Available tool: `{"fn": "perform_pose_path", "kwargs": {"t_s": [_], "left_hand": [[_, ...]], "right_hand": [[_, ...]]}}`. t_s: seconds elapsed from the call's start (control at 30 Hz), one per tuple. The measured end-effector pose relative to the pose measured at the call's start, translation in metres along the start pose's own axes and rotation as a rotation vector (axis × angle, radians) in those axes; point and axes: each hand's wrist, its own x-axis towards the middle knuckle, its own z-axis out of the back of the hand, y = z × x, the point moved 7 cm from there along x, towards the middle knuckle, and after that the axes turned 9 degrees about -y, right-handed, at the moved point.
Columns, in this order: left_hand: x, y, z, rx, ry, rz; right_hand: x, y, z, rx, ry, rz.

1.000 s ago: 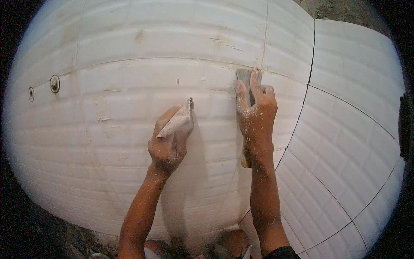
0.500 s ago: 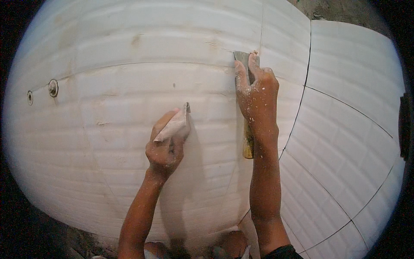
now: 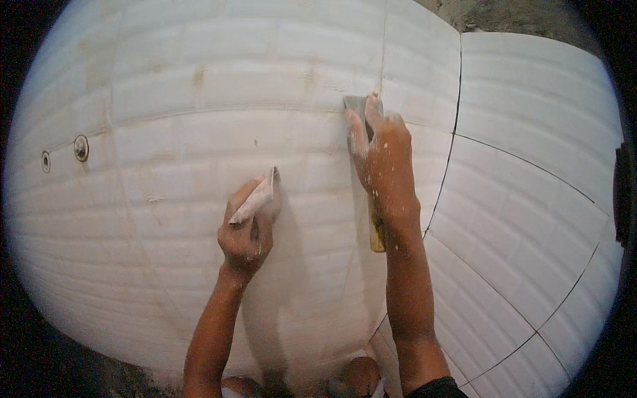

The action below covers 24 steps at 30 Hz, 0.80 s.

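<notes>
My right hand point(image 3: 385, 159) is closed round a putty knife with a flat grey blade point(image 3: 356, 103) and a yellowish handle point(image 3: 377, 232). The blade lies at the white tiled wall point(image 3: 199, 259), over a horizontal joint and close to a vertical one. White specks cover that hand. Lower and to the left, my left hand point(image 3: 245, 232) grips a folded, whitish, dusty piece point(image 3: 254, 202) whose material I cannot make out. Its dark tip points up and right, near the wall.
Two round metal fittings, a larger one point(image 3: 81, 148) and a smaller one point(image 3: 46, 162), sit in the wall at left. Another tiled wall point(image 3: 524, 219) with dark open joints meets it at right. Rough grey cement point(image 3: 517, 18) shows above the tiles. A knee point(image 3: 363, 376) appears at the bottom.
My right hand and the putty knife have slid slightly down the wall at the horizontal joint. The whole view has shifted a little; my left hand keeps nearly its place against the wall.
</notes>
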Motion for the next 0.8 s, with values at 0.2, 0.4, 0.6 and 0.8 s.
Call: {"fn": "perform_pose_path", "kwargs": {"t_s": [0.2, 0.4, 0.6, 0.8], "left_hand": [[0.004, -0.003, 0.002, 0.011, -0.039, -0.027], [-0.002, -0.002, 0.000, 0.024, 0.014, 0.043], [0.002, -0.004, 0.007, 0.143, -0.031, 0.009], [0.014, -0.013, -0.008, 0.087, 0.042, -0.063]], "right_hand": [[0.002, 0.000, 0.002, 0.026, -0.037, -0.025], [0.022, 0.003, 0.001, 0.016, -0.002, -0.030], [-0.061, -0.002, -0.006, 0.063, 0.085, -0.086], [0.020, 0.010, 0.001, 0.083, 0.023, -0.086]]}}
